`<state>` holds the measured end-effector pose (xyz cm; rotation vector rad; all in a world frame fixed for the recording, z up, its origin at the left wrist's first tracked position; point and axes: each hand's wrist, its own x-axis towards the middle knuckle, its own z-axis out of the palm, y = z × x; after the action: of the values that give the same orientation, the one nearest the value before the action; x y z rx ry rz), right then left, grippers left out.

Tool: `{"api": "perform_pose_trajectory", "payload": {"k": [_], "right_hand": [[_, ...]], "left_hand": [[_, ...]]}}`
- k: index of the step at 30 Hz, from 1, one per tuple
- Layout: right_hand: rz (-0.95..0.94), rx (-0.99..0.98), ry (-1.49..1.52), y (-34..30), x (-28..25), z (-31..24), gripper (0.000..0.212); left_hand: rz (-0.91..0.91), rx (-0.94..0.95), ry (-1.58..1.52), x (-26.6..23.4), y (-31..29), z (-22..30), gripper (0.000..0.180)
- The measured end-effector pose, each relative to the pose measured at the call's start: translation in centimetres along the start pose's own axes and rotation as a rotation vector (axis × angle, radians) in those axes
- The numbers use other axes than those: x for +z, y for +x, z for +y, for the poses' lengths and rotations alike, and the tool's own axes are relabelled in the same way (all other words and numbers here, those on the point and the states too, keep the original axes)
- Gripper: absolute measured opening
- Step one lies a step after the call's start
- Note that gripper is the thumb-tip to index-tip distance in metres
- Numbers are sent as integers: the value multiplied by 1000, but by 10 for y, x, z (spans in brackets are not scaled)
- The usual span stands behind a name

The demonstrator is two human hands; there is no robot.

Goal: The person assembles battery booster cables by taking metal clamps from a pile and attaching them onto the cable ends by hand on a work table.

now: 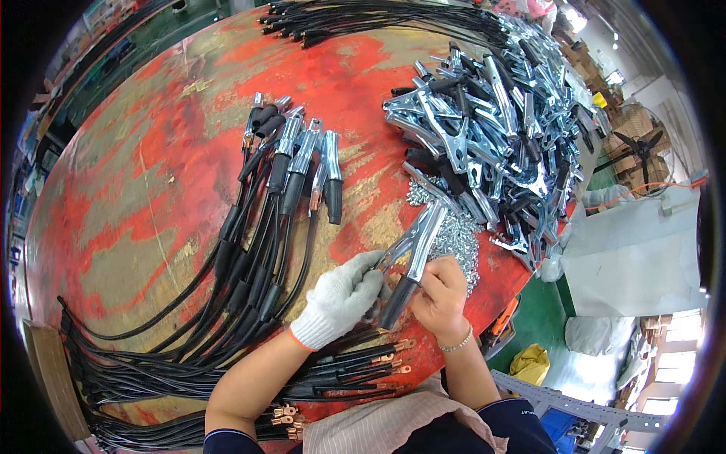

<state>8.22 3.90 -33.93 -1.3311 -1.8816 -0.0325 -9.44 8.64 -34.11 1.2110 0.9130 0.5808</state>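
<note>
A silvery metal spring clamp [425, 246] with a black handle sleeve is tilted in front of me, its jaw end pointing up and away. My left hand [336, 296], in a white knit glove, is closed around one handle of it. My bare right hand [441, 299] wears a bracelet and has its fingers pinched together against the clamp's other side, beside the black sleeve. What sits between those fingertips is hidden. Just beyond the clamp lies a heap of small silvery screws [457, 244].
A large pile of metal clamps [484, 136] covers the table's right side. Left of my hands, several clamps [290, 155] are joined to black cables [227, 303]. Cables with copper lugs [397, 359] lie near me. More cables [378, 17] lie at the far edge. A fan [641, 147] stands right.
</note>
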Motion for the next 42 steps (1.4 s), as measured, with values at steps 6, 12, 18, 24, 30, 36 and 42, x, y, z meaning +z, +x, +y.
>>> {"api": "perform_pose_trajectory", "payload": {"k": [6, 12, 18, 24, 30, 36, 42], "right_hand": [[-23, 24, -33, -7, 1, 15, 23], [-40, 6, -15, 4, -12, 13, 14], [61, 107, -351, 67, -36, 49, 35], [-35, 42, -686, 111, -43, 81, 42], [-150, 176, -615, 129, -28, 107, 33], [-4, 247, -317, 138, -44, 104, 30], [121, 287, -236, 129, -65, 110, 29]], "left_hand": [[-3, 41, 183, 0, 5, 10, 33], [41, 154, 164, -5, 1, -5, 34], [93, 119, 132, -22, 15, -23, 36], [135, 194, 1233, -15, 5, 19, 52], [190, 302, 1700, -32, 2, -4, 42], [277, 481, 1764, -38, -2, -13, 40], [295, 331, 1778, -34, 3, -15, 46]]}}
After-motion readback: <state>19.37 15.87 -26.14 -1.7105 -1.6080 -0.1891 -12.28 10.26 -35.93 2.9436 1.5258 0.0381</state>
